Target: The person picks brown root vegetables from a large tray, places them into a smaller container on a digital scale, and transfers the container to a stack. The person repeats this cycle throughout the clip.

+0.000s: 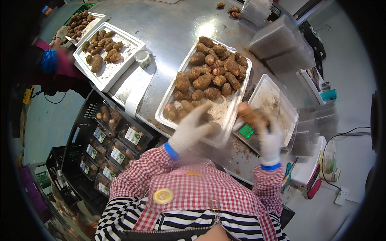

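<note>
My left hand [191,129], in a white knit glove, is over the near end of a white foam tray [224,108] heaped with brown taro corms [212,67]. Its fingers are apart and blurred, and nothing shows in its grasp. My right hand [268,135], gloved alike, holds a taro corm [248,113] above a digital scale [246,131] with a lit green display. Motion blur hides whether it holds more than one. A shallow white tray [273,105] with dirt in it lies beyond the scale.
A black crate [75,132] at the left holds several labelled clear packs [117,155]. A label roll [143,58] stands beside another foam tray [108,81] of taro. Stacked clear plastic containers [274,42] are at the right. A co-worker's gloved hand [61,32] touches a far tray of taro.
</note>
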{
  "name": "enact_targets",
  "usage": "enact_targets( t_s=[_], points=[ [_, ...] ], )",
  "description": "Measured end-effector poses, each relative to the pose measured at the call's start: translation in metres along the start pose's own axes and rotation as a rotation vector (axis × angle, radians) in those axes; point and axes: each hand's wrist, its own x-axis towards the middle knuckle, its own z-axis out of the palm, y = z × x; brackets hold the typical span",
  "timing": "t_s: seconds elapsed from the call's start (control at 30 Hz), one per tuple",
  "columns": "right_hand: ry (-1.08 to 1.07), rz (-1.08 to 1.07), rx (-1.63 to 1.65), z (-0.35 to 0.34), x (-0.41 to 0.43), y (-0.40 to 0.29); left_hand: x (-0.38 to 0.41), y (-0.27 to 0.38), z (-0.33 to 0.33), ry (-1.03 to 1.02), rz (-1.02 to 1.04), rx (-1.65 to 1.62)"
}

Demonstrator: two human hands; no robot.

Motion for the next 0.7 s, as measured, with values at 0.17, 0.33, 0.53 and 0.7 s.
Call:
enact_targets(
  t_s=[0.17, 0.33, 0.53, 0.7],
  points=[
    [0.704, -0.112, -0.140, -0.087, 0.005, 0.037, 0.007, -0.012, -0.001, 0.098, 0.081, 0.462],
    [0.515, -0.002, -0.521, -0.094, 0.005, 0.097, 0.025, -0.034, 0.040, -0.126, 0.169, 0.805],
    [0.427, -0.274, -0.947, -0.089, 0.001, 0.094, 0.041, -0.049, 0.027, -0.290, -0.290, -0.206],
    [0.286, -0.453, -0.578, -0.048, -0.019, 0.048, 0.035, -0.051, 0.043, -0.362, -0.493, -1.221]
  ],
)
